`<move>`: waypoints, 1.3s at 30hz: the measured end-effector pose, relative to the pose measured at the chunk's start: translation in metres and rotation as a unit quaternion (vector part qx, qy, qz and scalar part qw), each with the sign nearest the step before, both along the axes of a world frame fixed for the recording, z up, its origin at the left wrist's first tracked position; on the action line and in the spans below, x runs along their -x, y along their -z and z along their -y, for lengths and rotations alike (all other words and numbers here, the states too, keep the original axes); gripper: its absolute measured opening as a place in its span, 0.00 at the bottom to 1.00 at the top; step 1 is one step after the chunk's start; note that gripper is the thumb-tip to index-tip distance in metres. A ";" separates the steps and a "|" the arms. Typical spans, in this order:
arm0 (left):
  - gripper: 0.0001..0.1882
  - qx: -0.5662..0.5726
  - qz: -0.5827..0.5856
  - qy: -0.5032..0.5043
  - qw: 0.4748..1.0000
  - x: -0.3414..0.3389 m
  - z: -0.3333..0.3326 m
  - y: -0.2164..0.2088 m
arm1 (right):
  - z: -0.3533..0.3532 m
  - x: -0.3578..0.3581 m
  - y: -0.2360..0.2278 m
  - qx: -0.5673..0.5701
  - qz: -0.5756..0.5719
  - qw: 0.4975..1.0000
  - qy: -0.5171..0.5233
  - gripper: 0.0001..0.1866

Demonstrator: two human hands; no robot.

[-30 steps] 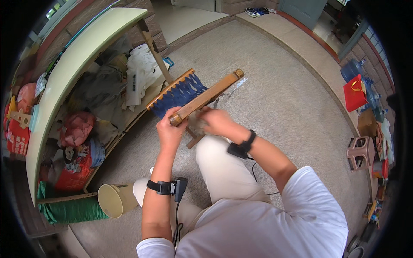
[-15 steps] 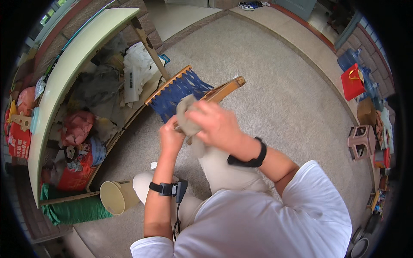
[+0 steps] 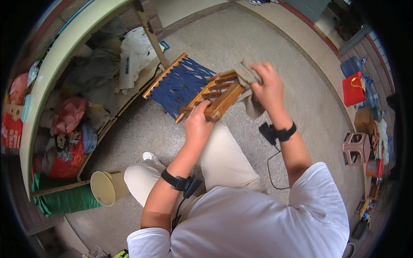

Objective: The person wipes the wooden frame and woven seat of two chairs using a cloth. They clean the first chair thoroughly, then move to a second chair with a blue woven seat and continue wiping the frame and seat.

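Note:
A wooden folding stool with a seat of woven dark blue straps [image 3: 183, 79] is tilted in front of my knees. Its slatted wooden leg frame [image 3: 226, 96] slants up to the right. My left hand [image 3: 198, 119] is closed around the near end of that frame. In my right hand [image 3: 269, 88] is a grey-beige cloth [image 3: 246, 77], pressed over the frame's far end, with a loose part hanging below. The cloth hides that end of the wood.
On the left stands a pale-topped shelf [image 3: 36, 99] crammed with bags and boxes. A cream bucket [image 3: 103, 189] is beside my left leg. Along the right wall are a pink plastic stool [image 3: 356, 148], a red gift bag [image 3: 353, 90] and blue water bottles [image 3: 350, 68].
My right hand and the cloth have moved right and away to the frame's far end. The wooden frame has turned up into plain sight, my left hand now on its near end.

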State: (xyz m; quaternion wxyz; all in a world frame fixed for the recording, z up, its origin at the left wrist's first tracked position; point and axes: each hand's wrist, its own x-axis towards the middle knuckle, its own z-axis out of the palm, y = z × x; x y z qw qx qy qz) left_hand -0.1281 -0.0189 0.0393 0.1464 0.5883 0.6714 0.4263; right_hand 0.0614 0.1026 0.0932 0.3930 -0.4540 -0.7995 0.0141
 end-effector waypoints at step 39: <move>0.15 0.302 0.292 -0.155 0.894 0.159 0.015 0.246 | -0.179 -0.042 -0.037 0.061 0.232 0.970 0.046 0.21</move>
